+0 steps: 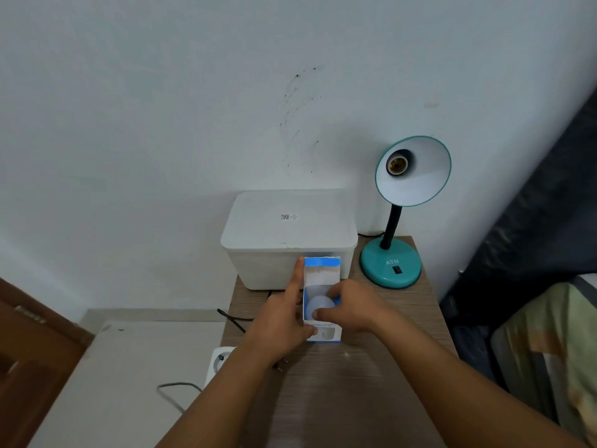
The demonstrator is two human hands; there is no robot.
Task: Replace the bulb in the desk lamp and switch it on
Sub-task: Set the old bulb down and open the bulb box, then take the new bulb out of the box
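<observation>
A teal desk lamp (391, 263) stands at the back right of the wooden table. Its shade (415, 176) faces me and the brass socket (396, 163) inside holds no bulb. A rocker switch (397, 270) sits on the lamp's base. In front of me stands a blue and white bulb box (321, 279) with its top flap open. A white bulb (318, 303) shows inside it. My left hand (284, 318) holds the box's left side, forefinger straight up along the edge. My right hand (352, 307) reaches into the opening, its fingers curled round the bulb.
A white lidded plastic bin (287, 234) stands behind the box, against the wall. The lamp's black cable (232, 320) hangs off the table's left edge. A white socket adapter (221, 358) lies on the lower surface at left. A bed (549, 350) is at right.
</observation>
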